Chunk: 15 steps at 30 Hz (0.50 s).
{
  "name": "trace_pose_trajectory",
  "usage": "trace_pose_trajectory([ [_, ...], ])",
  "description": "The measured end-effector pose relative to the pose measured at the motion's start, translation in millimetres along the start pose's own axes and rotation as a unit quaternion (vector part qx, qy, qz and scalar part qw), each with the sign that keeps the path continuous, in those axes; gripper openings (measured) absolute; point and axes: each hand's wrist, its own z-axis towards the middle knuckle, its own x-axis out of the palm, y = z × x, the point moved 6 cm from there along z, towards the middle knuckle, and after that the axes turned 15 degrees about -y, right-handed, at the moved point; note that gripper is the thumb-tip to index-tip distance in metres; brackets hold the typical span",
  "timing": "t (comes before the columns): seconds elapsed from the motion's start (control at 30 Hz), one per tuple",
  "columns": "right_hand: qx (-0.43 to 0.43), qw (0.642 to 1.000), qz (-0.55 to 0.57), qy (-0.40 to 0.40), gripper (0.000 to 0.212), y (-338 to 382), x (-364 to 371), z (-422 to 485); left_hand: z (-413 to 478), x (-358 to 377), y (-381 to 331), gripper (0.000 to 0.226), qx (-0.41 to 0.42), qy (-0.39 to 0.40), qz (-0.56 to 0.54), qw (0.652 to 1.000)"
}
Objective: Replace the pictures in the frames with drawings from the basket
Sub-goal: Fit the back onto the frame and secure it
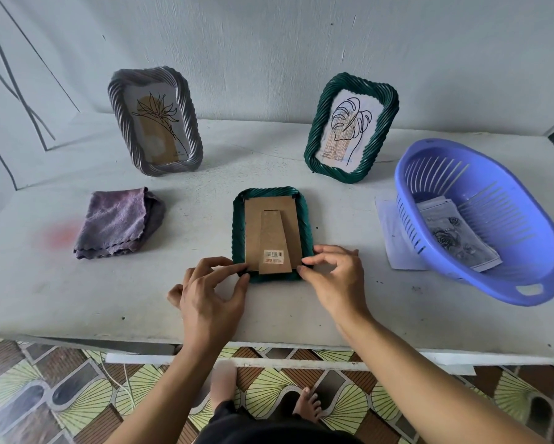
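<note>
The face-down frame (239, 225) lies flat near the middle of the table (301, 309), just ahead of the person. It looks light and rigid, its dark green twisted-rope rim giving a ridged, non-slip hold. Any glazing is hidden underneath, so it is best treated as breakable and kept flat instead of being lifted by one edge. The brown backing board (269, 206) appears to be thin, stiff card that would crease if bent hard. It probably comes away best by easing the small catches at the corners and then lifting by the tapered easel stand (274, 232), which carries a barcode sticker (274, 256) near its foot. The left hand (211, 293) has its fingers (234, 270) curled and pinching the frame's 7 o'clock corner. The right hand (333, 277) pinches the 5 o'clock corner the same way. From this frame, a grey frame (192, 123) stands at 11 o'clock and a second green frame (388, 120) at 1 o'clock, each showing a line-drawn plant. The purple slotted basket (519, 200) sits at 3 o'clock, holding drawings (455, 238) on limp paper that should be taken by the edges. A folded cloth (118, 222) lies at 9 o'clock.
</note>
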Motion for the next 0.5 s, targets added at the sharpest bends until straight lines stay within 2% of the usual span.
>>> trace_pose_trajectory([
  [0.13,-0.023,1.000,-0.007,-0.011,0.020,-2,0,-2,0,0,0,0.014,-0.001,0.000,-0.003,1.000],
  [0.27,-0.084,0.996,-0.024,-0.025,0.003,-1,-2,-8,0,1,0,0.013,0.005,-0.002,0.005,1.000],
  [0.37,-0.112,0.993,-0.041,-0.021,0.003,0,-2,-10,-1,2,1,0.013,0.021,-0.001,0.019,1.000],
  [0.5,-0.101,0.994,-0.047,-0.013,0.010,0,-4,-7,-1,0,0,0.014,0.017,0.001,0.011,1.000],
])
